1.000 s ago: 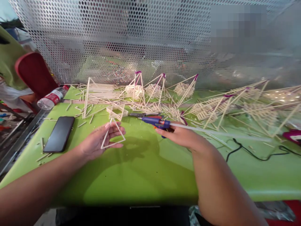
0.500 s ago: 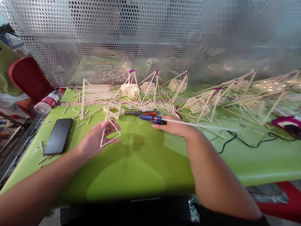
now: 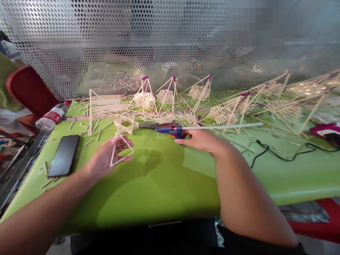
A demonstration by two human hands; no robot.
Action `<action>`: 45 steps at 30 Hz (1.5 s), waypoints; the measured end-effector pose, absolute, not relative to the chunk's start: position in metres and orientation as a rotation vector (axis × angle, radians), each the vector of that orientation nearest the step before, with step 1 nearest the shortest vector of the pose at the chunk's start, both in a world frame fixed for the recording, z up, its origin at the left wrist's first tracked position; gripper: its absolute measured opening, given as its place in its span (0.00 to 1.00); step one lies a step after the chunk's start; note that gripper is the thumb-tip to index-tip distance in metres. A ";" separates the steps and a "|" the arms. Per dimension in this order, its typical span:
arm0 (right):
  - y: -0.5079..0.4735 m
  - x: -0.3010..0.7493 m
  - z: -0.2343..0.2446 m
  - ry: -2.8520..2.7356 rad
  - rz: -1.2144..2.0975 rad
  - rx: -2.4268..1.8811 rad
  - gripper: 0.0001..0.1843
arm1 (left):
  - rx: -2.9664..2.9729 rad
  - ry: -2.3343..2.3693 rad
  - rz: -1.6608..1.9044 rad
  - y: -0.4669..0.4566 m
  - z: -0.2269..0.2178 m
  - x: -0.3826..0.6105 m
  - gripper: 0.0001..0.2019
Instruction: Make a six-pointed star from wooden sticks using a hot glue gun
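Note:
My left hand (image 3: 106, 157) lies palm up over the green table (image 3: 159, 184) and holds a small triangle of thin wooden sticks (image 3: 120, 150) between thumb and fingers. My right hand (image 3: 202, 140) grips a blue glue gun (image 3: 170, 129) with a long white glue stick (image 3: 223, 126) jutting out to the right. The gun's nozzle points left, towards the triangle, a short way from it. A square stick frame (image 3: 126, 124) rests on the table just behind my left hand.
A black phone (image 3: 63, 155) lies at the left, a plastic bottle (image 3: 51, 116) behind it. Pliers (image 3: 152, 125) lie by the gun. Several stick pyramids (image 3: 170, 94) and loose sticks line the perforated screen (image 3: 132, 42). A black cable (image 3: 281, 156) and a magenta tool (image 3: 326, 131) sit right.
My right hand with the glue gun has drawn back and slightly left on the table; the glue stick now points level to the right. My left hand keeps the triangle almost still.

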State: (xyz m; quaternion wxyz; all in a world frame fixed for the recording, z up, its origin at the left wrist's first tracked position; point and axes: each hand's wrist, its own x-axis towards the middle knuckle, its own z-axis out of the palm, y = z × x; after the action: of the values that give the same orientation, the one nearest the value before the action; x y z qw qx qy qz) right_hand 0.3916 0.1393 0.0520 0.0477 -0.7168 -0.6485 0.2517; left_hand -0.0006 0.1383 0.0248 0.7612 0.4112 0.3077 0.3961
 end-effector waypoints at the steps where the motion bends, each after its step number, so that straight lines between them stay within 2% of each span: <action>1: 0.135 0.395 0.055 -1.988 0.755 -2.211 0.19 | 0.914 0.659 0.860 0.138 0.024 -0.001 0.18; 4: 0.120 0.405 0.063 -2.064 0.781 -2.269 0.26 | 0.979 0.628 0.858 0.136 0.024 0.000 0.19; 7: 0.107 0.409 0.069 -2.200 0.885 -2.150 0.31 | 1.045 0.607 0.863 0.130 0.025 0.000 0.17; 10: 0.097 0.397 0.074 -2.295 1.088 -1.754 0.27 | 1.121 0.589 0.855 0.124 0.028 0.000 0.15; 12: 0.090 0.380 0.078 -2.319 1.198 -1.376 0.19 | 1.172 0.570 0.826 0.121 0.030 0.000 0.15; 13: 0.086 0.370 0.080 -2.327 1.209 -1.218 0.20 | 1.193 0.557 0.807 0.119 0.031 0.000 0.15; 16: 0.077 0.343 0.083 -2.269 1.120 -0.931 0.32 | 1.240 0.523 0.743 0.113 0.035 0.002 0.15; 19: 0.070 0.327 0.082 -2.112 0.944 -0.956 0.31 | 1.295 0.491 0.670 0.108 0.040 0.003 0.16; 21: 0.067 0.320 0.080 -1.990 0.892 -0.995 0.22 | 1.326 0.477 0.626 0.106 0.043 0.005 0.16; 23: 0.065 0.314 0.074 -1.936 0.888 -0.986 0.09 | 1.341 0.471 0.597 0.105 0.045 0.006 0.16; 24: 0.064 0.310 0.071 -1.940 0.889 -0.966 0.06 | 1.344 0.468 0.587 0.104 0.045 0.007 0.16; 26: 0.063 0.302 0.063 -1.966 0.870 -0.911 0.15 | 1.338 0.466 0.576 0.104 0.046 0.009 0.16; 29: 0.063 0.290 0.051 -1.974 0.779 -0.846 0.17 | 1.321 0.465 0.567 0.103 0.046 0.012 0.15; 37: 0.068 0.280 0.036 -2.026 0.429 -0.738 0.08 | 1.373 0.491 0.583 0.101 0.041 0.015 0.15; 41: 0.069 0.288 0.045 -1.980 0.459 -0.879 0.05 | 1.359 0.558 0.597 0.103 0.041 0.011 0.15; 43: 0.070 0.296 0.052 -1.867 0.509 -1.027 0.07 | 1.322 0.624 0.682 0.109 0.042 0.008 0.15; 45: 0.072 0.302 0.057 -1.758 0.478 -1.123 0.16 | 1.282 0.729 0.844 0.119 0.041 0.004 0.17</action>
State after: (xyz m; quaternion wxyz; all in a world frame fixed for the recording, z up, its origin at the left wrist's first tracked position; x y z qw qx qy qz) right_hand 0.3024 0.0718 0.0570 0.4800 -0.4602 -0.7207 0.1959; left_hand 0.0045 0.1192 0.0415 0.6603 0.5666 0.3223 0.3729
